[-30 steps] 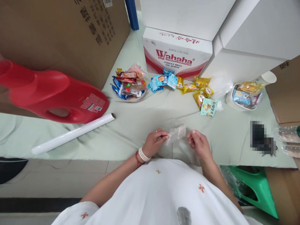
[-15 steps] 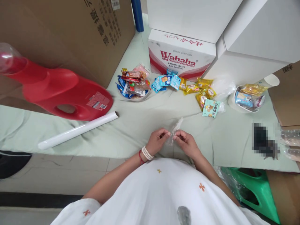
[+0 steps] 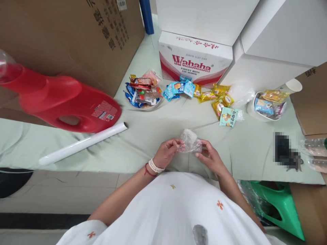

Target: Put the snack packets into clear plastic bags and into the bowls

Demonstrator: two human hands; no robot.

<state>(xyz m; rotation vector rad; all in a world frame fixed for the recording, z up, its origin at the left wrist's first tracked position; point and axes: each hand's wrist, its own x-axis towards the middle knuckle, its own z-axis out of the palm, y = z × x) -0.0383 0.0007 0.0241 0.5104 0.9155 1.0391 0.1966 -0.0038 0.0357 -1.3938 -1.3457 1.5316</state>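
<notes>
My left hand [image 3: 166, 152] and my right hand [image 3: 211, 157] meet over the near edge of a pale green cloth [image 3: 143, 132]. Both pinch a small clear plastic bag [image 3: 189, 141], which bulges open between them. My left wrist wears a white bead bracelet and a red string. Beyond the hands lie loose snack packets: blue ones [image 3: 178, 89], yellow ones [image 3: 217, 95] and a teal one [image 3: 228, 117].
A red jug [image 3: 63, 98] lies on its side at left, a white roll [image 3: 81, 143] beside it. A plate of snacks [image 3: 143, 92], a white bowl of snacks [image 3: 267, 103], a Wahaha carton [image 3: 194, 61], cardboard boxes and a green stool [image 3: 278, 204] surround the cloth.
The bag was flat and narrow in my fingers half a second ago; now it is puffed open between both hands. A second ago only my left hand held it.
</notes>
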